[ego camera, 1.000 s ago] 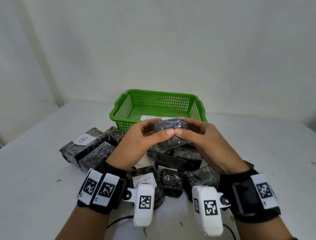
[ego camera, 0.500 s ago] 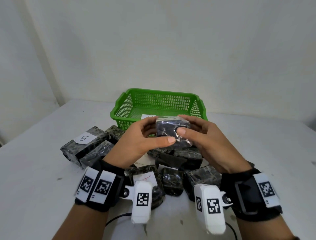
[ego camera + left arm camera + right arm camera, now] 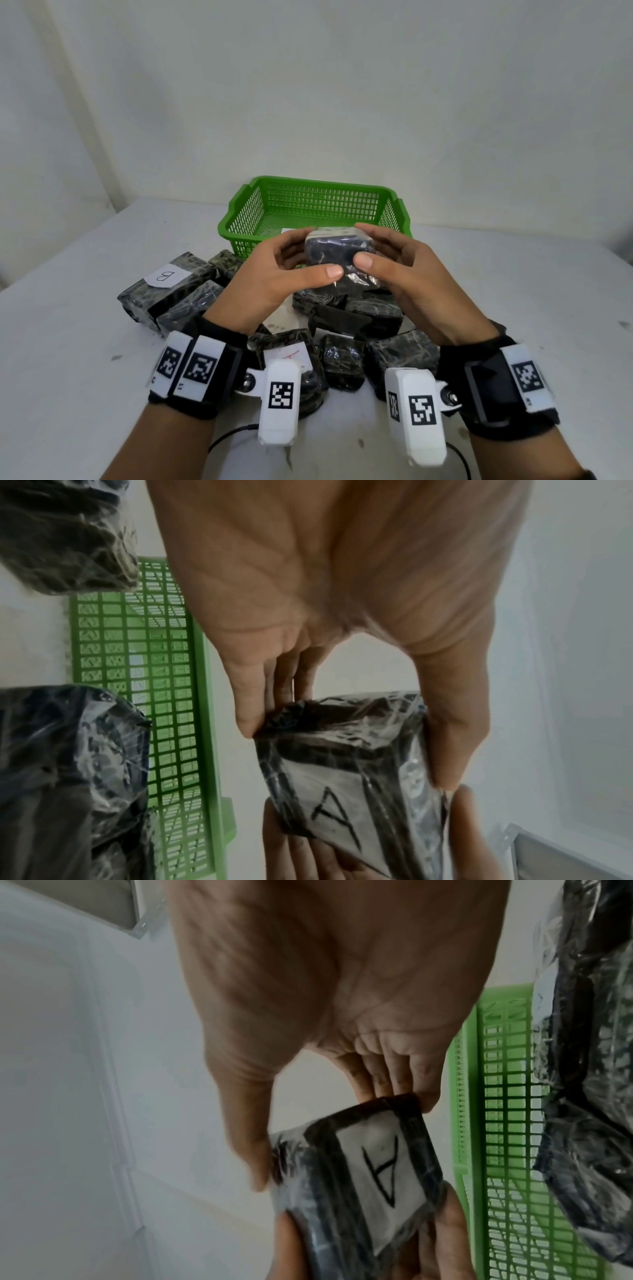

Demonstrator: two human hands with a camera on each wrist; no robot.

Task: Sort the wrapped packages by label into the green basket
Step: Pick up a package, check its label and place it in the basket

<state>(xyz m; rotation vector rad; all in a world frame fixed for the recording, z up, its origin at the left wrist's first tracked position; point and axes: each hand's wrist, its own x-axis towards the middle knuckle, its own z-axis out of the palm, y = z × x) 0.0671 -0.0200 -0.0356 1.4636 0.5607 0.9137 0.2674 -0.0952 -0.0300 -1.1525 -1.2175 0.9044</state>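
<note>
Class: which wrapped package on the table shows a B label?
The long package at the pile's far left; its white label reads B.

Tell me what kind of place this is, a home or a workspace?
Likely a bare staging room for a sorting exercise, not a home: a plain white table against blank walls, a pile of wrapped packages with handwritten letter labels, one green basket, and tracking markers on both wrists.

Basket label (image 3: pixel 291 231) mostly behind hands (image 3: pixel 274 270)
</note>
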